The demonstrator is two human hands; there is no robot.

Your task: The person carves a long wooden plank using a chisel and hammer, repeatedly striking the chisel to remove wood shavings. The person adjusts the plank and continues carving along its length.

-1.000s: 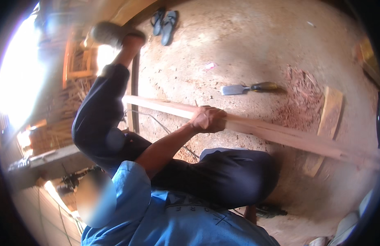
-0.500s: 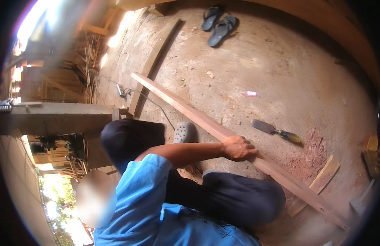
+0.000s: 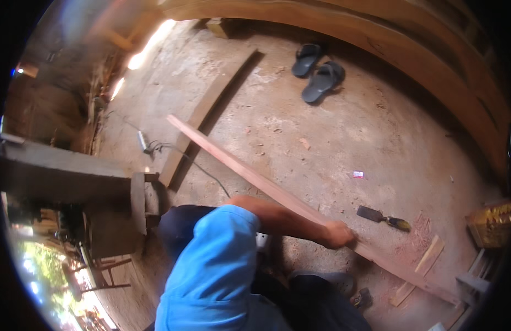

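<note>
My left hand (image 3: 339,234) is closed over a long reddish wooden beam (image 3: 255,175), a little past its middle. The beam slants across the floor from upper left to lower right. Its far end lies over another plank, its near end over a short piece of wood. My right hand does not show. Right of my left hand lies a wide chisel (image 3: 383,218) with a dark blade and yellowish handle, beside a heap of reddish shavings (image 3: 418,236). A small dark object (image 3: 362,298) near my right knee is too unclear to name.
A long plank (image 3: 208,113) and a short wood piece (image 3: 418,270) lie under the beam. Dark flip-flops (image 3: 323,83) are farther off. A cable with a white socket block (image 3: 142,142) runs at left, near a heavy bench (image 3: 68,160). A yellowish block (image 3: 491,225) is at right.
My view has shifted, so the floor things appear lower. My left hand stays closed on the beam, and my upper body leans farther over it. The dark object by my knee has come into sight.
</note>
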